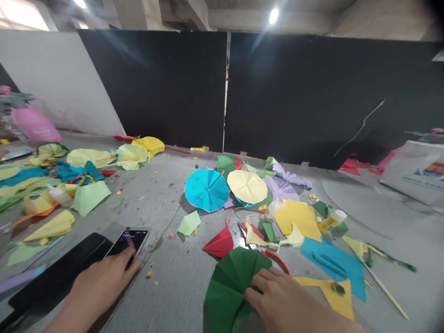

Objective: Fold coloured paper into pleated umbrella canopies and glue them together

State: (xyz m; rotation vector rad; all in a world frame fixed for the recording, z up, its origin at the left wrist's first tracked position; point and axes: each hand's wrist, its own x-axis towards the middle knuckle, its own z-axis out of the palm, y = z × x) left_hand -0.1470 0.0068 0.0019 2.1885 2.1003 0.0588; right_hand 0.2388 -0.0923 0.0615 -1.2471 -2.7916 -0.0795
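Note:
My left hand (107, 273) reaches over a smartphone (138, 238) with a lit screen, its index finger stretched onto the glass. A black case (62, 273) lies beside the phone, under my forearm. My right hand (272, 293) has its fingers curled over the right side of a dark green pleated paper disc (229, 282); the thumb side presses on the paper. Scissors with a red handle (280, 261) lie partly covered just beyond the disc. Near them is a red folded paper piece (220, 243). A blue paper umbrella (207, 189) and a cream paper umbrella (247, 186) stand farther back.
Yellow paper (298, 217), a glue stick (332, 221), blue paper (333, 266) and a thin green stick (381, 289) lie at right. Paper scraps and a glue bottle (58, 195) crowd the left. Black panels (312, 101) border the table's back. A white bag (416, 171) stands at far right.

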